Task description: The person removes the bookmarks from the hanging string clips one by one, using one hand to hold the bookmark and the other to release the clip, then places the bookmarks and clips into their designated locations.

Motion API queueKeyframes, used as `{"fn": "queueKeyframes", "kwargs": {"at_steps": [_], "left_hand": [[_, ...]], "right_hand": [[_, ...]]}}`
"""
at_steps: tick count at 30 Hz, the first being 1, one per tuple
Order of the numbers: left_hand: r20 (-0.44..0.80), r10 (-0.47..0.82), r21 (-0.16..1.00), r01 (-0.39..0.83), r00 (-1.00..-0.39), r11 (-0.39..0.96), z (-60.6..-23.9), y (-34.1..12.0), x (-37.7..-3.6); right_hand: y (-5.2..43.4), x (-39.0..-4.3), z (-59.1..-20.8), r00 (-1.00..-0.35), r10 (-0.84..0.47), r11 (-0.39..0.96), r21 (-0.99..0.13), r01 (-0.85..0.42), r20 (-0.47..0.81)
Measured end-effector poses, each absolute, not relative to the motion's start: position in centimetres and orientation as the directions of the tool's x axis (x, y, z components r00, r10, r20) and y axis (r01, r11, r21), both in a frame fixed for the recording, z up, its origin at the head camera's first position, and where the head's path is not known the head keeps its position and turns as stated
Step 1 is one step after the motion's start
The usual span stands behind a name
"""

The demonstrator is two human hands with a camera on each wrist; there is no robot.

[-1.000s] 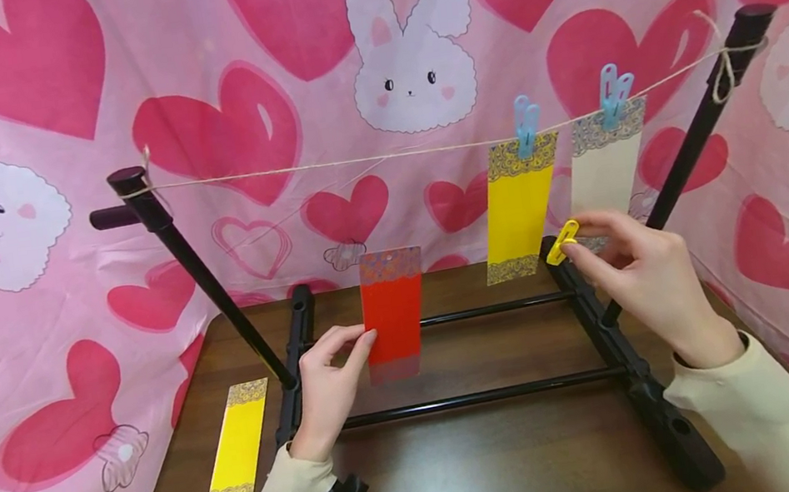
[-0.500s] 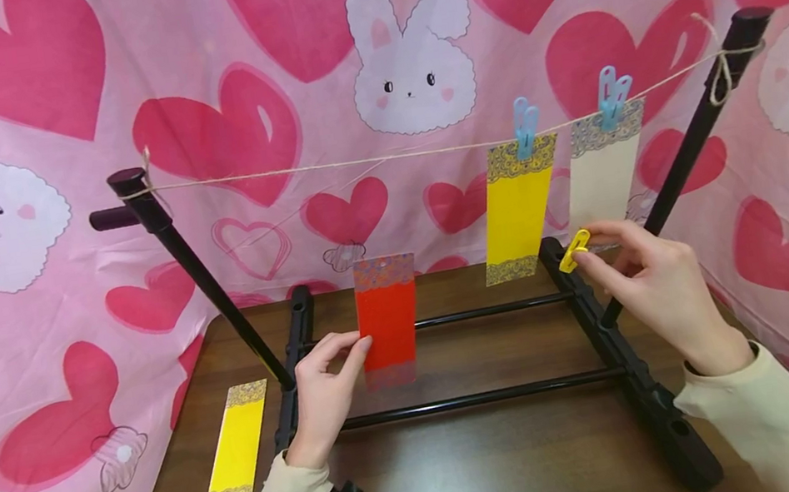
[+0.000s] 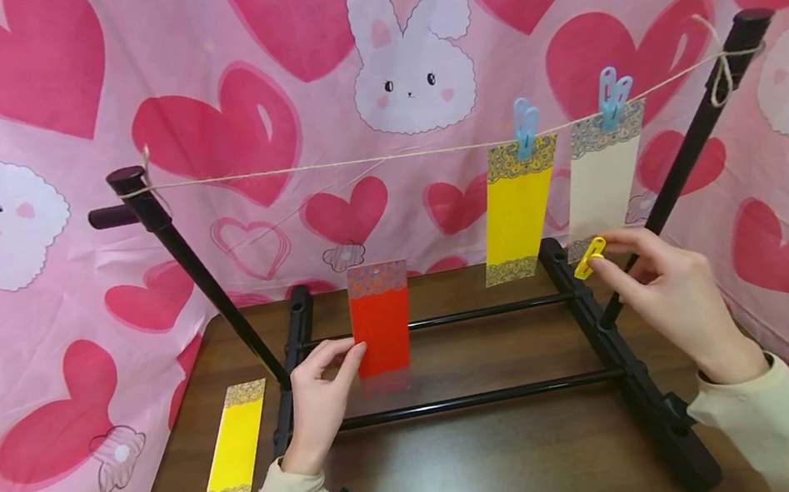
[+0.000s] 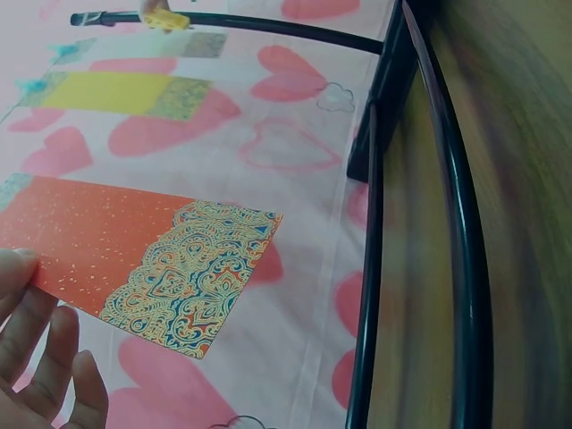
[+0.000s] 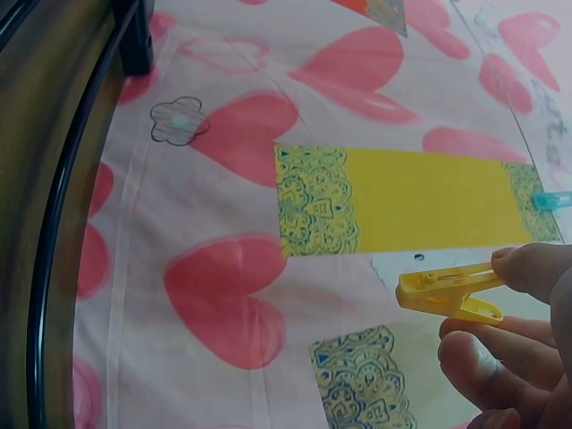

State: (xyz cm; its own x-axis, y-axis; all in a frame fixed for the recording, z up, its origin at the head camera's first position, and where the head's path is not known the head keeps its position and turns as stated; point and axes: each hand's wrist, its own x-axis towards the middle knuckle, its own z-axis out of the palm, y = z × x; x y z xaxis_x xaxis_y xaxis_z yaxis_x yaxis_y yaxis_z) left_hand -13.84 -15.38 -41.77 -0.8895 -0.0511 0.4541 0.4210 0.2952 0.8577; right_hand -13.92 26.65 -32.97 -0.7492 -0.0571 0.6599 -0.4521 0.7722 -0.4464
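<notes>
My left hand (image 3: 323, 399) pinches the left edge of a red card (image 3: 382, 328) with patterned ends, held upright below the string (image 3: 323, 165). In the left wrist view the thumb lies against the red card (image 4: 116, 241). Over at the right, my right hand (image 3: 675, 299) pinches a yellow clothespin (image 3: 590, 258) between thumb and fingers, seen close in the right wrist view as a yellow clothespin (image 5: 447, 290). A yellow card (image 3: 522, 211) and a cream card (image 3: 604, 174) hang from the string, each under a blue clothespin (image 3: 526, 128).
A second yellow card (image 3: 234, 452) lies on the brown table (image 3: 501, 466) at the left. The black frame has a left post (image 3: 211, 284), a right post (image 3: 690, 137) and two low crossbars (image 3: 476, 398). Pink heart-patterned cloth (image 3: 300, 7) stands behind.
My left hand has lowered the red card and shifted it slightly left. My right hand, with the yellow clothespin, has moved right and down. The hanging cards stay in place.
</notes>
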Motion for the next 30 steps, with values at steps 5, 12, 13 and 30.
{"fn": "queueKeyframes", "kwargs": {"at_steps": [5, 12, 13, 30], "left_hand": [[0.455, -0.067, 0.858, 0.416, -0.888, 0.302, -42.1, -15.7, -13.7], [0.462, -0.077, 0.855, 0.421, -0.883, 0.301, -42.5, -16.1, -13.5], [0.461, -0.078, 0.857, 0.42, -0.884, 0.299, -42.6, -16.1, -13.5], [0.432, -0.104, 0.874, 0.387, -0.896, 0.294, -43.2, -16.5, -13.3]], "right_hand": [[27.2, -13.7, -33.1, -0.753, -0.041, 0.78, -0.45, -0.436, 0.657], [27.5, -13.5, -33.5, -0.759, -0.038, 0.774, -0.461, -0.434, 0.65], [27.6, -13.5, -33.6, -0.762, -0.034, 0.774, -0.465, -0.43, 0.647], [28.7, -13.1, -34.5, -0.77, 0.005, 0.778, -0.487, -0.398, 0.639]]}}
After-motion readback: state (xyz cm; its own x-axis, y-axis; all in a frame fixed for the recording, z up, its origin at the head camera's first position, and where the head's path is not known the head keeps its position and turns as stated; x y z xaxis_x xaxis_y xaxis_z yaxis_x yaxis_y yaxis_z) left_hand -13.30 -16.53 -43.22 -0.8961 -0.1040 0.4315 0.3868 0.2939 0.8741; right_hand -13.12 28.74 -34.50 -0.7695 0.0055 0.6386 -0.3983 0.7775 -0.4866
